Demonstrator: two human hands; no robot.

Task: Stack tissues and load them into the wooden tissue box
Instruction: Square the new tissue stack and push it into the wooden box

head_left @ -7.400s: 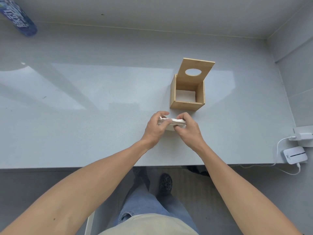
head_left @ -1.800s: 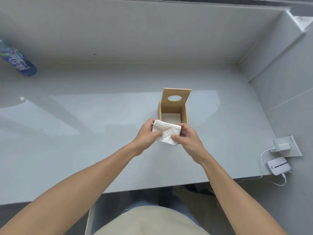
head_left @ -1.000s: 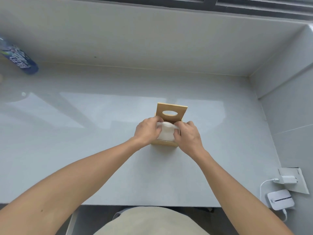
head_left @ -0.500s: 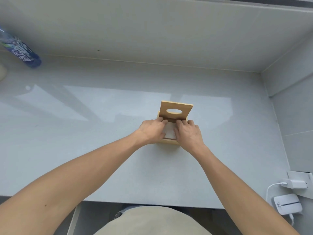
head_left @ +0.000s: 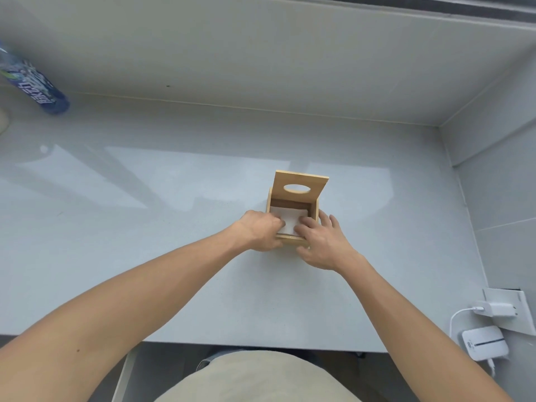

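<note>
Head view: the tissues [head_left: 289, 221] lie inside the box [head_left: 292, 238], a white, flat, square-cornered stack that fills most of the opening. I cannot count the sheets; they read as one stack with a smooth top.

The box is one small square container of light wood, standing on the grey counter [head_left: 145, 227]. Its lid [head_left: 300, 188] stands up at the far side, tilted a little, with one oval hole cut through it. Nothing else shows in the box besides the stack.

My left hand [head_left: 259, 232] rests on the box's near left corner, fingers curled over the rim and down onto the left edge of the stack, pressing it rather than pinching it. My right hand [head_left: 320, 242] lies over the near right corner, its fingers spread apart: some tips touch the right side of the stack, the others reach past the right wall outside the box. Neither hand clasps anything. Both forearms are bare.

Well away at the counter's far left lies one blue bottle [head_left: 34, 85] on its side. At the lower right, off the counter, one white charger [head_left: 497, 309] sits plugged in, with one white device [head_left: 484, 342] just below it on a cable.
</note>
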